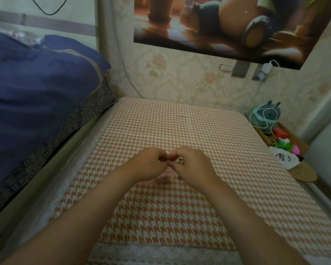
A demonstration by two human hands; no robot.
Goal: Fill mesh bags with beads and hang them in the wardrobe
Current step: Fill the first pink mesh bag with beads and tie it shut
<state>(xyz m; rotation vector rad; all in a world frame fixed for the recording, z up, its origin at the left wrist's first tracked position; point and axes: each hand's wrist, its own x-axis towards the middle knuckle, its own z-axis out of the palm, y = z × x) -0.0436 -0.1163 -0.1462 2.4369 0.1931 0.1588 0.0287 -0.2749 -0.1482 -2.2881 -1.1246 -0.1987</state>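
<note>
My left hand point(148, 163) and my right hand point(192, 162) meet fingertip to fingertip over the middle of the table, which is covered by an orange-and-white houndstooth cloth point(180, 127). Both pinch the top of a small pale pink mesh bag point(165, 177), which hangs and rests below and between them. Most of the bag is hidden by my fingers and wrists. I cannot make out any beads.
A bed with a dark blue quilt point(36, 83) runs along the left. At the right edge sits a wooden tray point(287, 138) with a teal plush, a red box and green and pink items, plus a white pouch point(284, 157). A charger cable point(275, 96) hangs from the wall.
</note>
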